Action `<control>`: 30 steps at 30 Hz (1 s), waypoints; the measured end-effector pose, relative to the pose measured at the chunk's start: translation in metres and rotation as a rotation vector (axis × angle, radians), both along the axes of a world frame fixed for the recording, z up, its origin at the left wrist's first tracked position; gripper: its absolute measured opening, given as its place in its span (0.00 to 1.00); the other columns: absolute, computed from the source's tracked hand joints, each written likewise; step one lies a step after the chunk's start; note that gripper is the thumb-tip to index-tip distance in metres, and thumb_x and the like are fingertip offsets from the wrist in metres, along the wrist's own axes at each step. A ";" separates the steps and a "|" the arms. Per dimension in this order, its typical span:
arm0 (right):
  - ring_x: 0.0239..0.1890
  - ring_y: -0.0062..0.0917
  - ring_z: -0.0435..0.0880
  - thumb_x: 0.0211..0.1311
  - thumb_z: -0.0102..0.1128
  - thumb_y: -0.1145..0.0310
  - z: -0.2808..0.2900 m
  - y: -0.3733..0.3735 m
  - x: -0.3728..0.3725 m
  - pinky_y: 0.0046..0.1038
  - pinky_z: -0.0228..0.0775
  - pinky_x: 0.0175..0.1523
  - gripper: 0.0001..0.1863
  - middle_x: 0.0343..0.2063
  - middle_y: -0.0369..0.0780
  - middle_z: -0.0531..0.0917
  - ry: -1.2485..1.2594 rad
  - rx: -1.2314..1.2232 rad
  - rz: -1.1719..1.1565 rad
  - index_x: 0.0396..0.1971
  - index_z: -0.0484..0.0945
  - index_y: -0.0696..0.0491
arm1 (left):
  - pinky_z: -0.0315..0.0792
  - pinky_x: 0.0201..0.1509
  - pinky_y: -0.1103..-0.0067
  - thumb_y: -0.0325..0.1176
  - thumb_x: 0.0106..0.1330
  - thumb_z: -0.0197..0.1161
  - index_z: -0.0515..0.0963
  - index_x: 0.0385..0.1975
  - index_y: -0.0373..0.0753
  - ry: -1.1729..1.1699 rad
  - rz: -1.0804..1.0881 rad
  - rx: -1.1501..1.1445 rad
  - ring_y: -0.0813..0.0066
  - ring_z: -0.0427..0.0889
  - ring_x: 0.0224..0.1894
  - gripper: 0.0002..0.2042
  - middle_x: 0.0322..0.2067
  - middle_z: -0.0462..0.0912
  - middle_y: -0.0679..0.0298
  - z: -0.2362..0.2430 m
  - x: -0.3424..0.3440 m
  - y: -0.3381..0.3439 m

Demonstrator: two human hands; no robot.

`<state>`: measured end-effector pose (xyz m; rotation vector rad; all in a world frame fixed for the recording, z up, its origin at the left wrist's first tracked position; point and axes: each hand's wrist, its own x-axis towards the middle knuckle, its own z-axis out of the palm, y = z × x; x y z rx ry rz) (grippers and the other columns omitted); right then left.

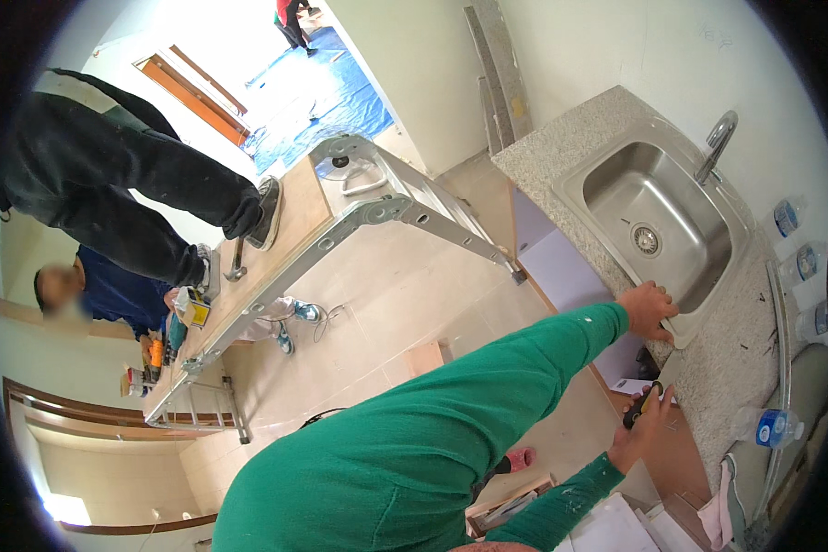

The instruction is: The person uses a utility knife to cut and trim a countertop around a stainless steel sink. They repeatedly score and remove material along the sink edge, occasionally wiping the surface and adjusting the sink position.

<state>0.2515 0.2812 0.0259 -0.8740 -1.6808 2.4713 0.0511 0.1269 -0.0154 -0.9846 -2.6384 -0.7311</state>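
My left hand [647, 310], at the end of a green sleeve, has its fingers curled on the front edge of the steel sink [697, 241], around a pale strip I cannot make out clearly. Below it, my right hand [646, 432] grips a small black-and-yellow hand tool [639, 409], held just in front of the speckled stone countertop [554, 156]. A curved steel tap [716, 144] rises behind the basin. Several plastic bottles [773, 428] lie or stand along the counter's wall side.
An aluminium work platform [391, 210] at left bears a co-worker's legs [138, 170], a hammer [237, 267] and tools. Another co-worker [101, 285] is behind it. A blue sheet [336, 87] covers the far room's floor. Loose boards [616, 524] lie at lower right.
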 end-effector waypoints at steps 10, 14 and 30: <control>0.39 0.21 0.81 0.76 0.60 0.75 -0.013 -0.014 0.014 0.26 0.71 0.35 0.33 0.46 0.39 0.84 0.052 -0.018 -0.031 0.78 0.62 0.55 | 0.73 0.57 0.62 0.65 0.60 0.73 0.84 0.44 0.42 -0.010 0.001 0.045 0.55 0.85 0.48 0.30 0.37 0.85 0.58 0.000 0.001 -0.003; 0.39 0.21 0.80 0.76 0.58 0.74 -0.008 -0.020 0.012 0.26 0.70 0.34 0.31 0.47 0.39 0.85 0.103 -0.021 -0.067 0.76 0.63 0.57 | 0.73 0.56 0.62 0.64 0.59 0.73 0.84 0.43 0.42 -0.011 0.021 0.027 0.56 0.85 0.48 0.29 0.37 0.86 0.58 0.000 0.003 -0.003; 0.31 0.21 0.74 0.71 0.68 0.69 -0.017 -0.052 0.025 0.26 0.72 0.34 0.37 0.45 0.41 0.81 0.164 0.269 -0.200 0.76 0.65 0.56 | 0.75 0.58 0.59 0.63 0.57 0.75 0.85 0.43 0.41 -0.095 0.011 0.048 0.52 0.85 0.50 0.29 0.38 0.86 0.54 0.003 0.008 -0.010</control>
